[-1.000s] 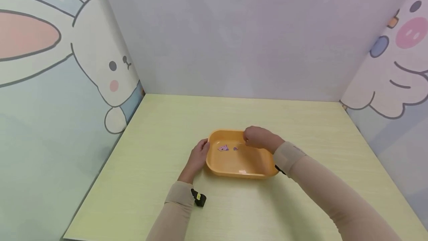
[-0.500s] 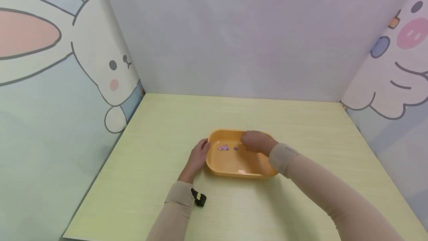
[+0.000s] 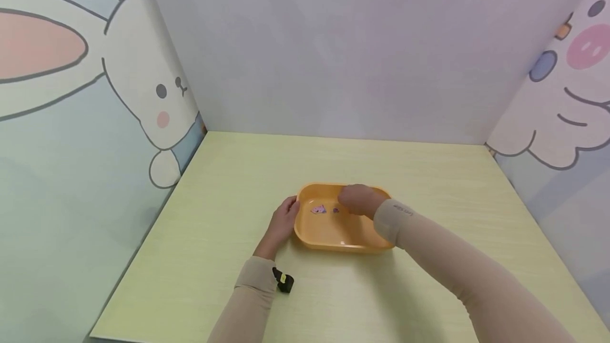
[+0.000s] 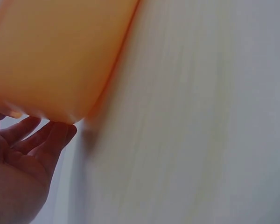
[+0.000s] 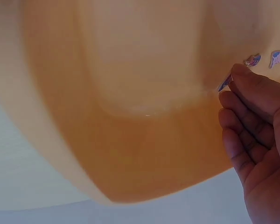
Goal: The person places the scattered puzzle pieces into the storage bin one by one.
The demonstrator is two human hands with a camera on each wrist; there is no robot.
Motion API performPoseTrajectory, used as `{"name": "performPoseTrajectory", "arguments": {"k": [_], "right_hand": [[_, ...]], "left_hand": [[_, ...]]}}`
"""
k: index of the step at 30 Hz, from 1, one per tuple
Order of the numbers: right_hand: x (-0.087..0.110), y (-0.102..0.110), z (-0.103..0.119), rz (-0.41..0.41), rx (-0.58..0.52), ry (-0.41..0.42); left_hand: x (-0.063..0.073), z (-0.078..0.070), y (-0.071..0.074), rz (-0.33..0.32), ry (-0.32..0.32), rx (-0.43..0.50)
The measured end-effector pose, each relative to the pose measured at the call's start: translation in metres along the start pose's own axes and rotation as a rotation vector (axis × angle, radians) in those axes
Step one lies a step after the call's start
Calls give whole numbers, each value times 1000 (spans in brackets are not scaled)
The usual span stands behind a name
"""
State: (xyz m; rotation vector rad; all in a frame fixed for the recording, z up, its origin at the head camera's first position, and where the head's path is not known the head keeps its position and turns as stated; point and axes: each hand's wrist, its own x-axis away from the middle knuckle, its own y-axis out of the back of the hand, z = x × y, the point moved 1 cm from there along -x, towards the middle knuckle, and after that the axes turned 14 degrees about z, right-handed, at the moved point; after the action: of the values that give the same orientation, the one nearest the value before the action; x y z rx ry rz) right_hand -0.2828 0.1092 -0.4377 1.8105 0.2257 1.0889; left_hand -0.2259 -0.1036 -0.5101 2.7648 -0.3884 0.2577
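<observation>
An orange plastic tray with rounded corners rests on the table. My left hand grips its left side; in the left wrist view the fingers press against the outer wall. Over the tray's right half is my right hand, its thumb and forefinger pinching a small flat piece with a coloured print, seen edge-on in the right wrist view. Two more flat printed pieces lie on the tray floor: a pink one toward the left and a smaller purplish one just left of my right hand.
The pale yellow-green table extends around the tray. Behind it stands a plain grey-lilac wall. Side walls with a cartoon rabbit and another cartoon animal flank it. A black wrist camera sits on the left wrist.
My right hand has moved left and slightly down into the tray, closer to the small purplish piece. The left hand and the tray have stayed almost in place.
</observation>
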Motion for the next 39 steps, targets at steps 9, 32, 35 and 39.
{"name": "performPoseTrajectory", "arguments": {"k": [9, 32, 35, 39], "right_hand": [[-4, -4, 1, -52, 156, 49], [-6, -4, 4, -55, 218, 69], [-5, -2, 3, -63, 211, 70], [-4, -2, 1, -49, 190, 58]], "left_hand": [[-1, -1, 1, -12, -26, -42], [-1, -2, 0, -3, -3, -11], [-1, -2, -1, -5, 1, -10], [-2, -1, -1, -7, 1, -12]]}}
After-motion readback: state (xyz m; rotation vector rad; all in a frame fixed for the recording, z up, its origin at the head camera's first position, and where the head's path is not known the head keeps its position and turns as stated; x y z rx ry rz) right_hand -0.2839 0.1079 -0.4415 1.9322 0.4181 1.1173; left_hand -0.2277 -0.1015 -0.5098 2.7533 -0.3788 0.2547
